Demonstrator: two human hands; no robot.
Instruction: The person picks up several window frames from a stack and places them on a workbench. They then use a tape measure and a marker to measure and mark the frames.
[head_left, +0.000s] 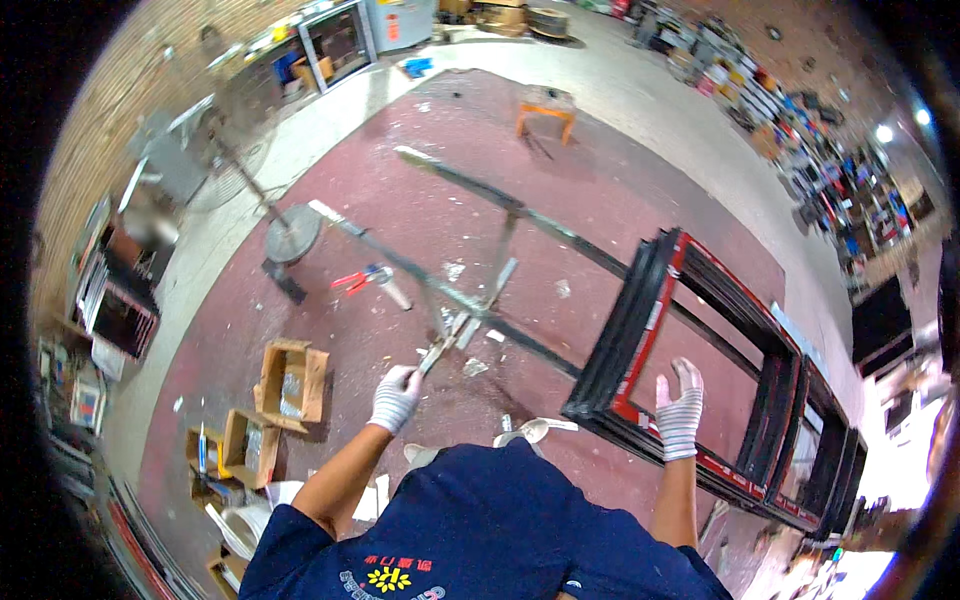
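Observation:
My left hand [394, 400], in a white glove with grey stripes, has its fingers closed at the near end of a narrow pale strip [436, 354]. That strip slants away toward a long metal rail [400, 262] of a low stand. My right hand [680, 412], gloved alike, is open with its fingers curved and apart. It hangs over the near side of a stack of black window frames [622, 345] with red edging; whether it touches them I cannot tell. The frames rest across the stand's two rails, and the farther rail [560, 235] runs beneath them.
Red-handled pliers [352, 281] lie on the dark red floor, left of the rails. Open cardboard boxes [293, 384] stand at the lower left. A round-based metal pole [292, 234] and an orange stool [547, 108] stand farther off. Piled goods [770, 110] line the right wall.

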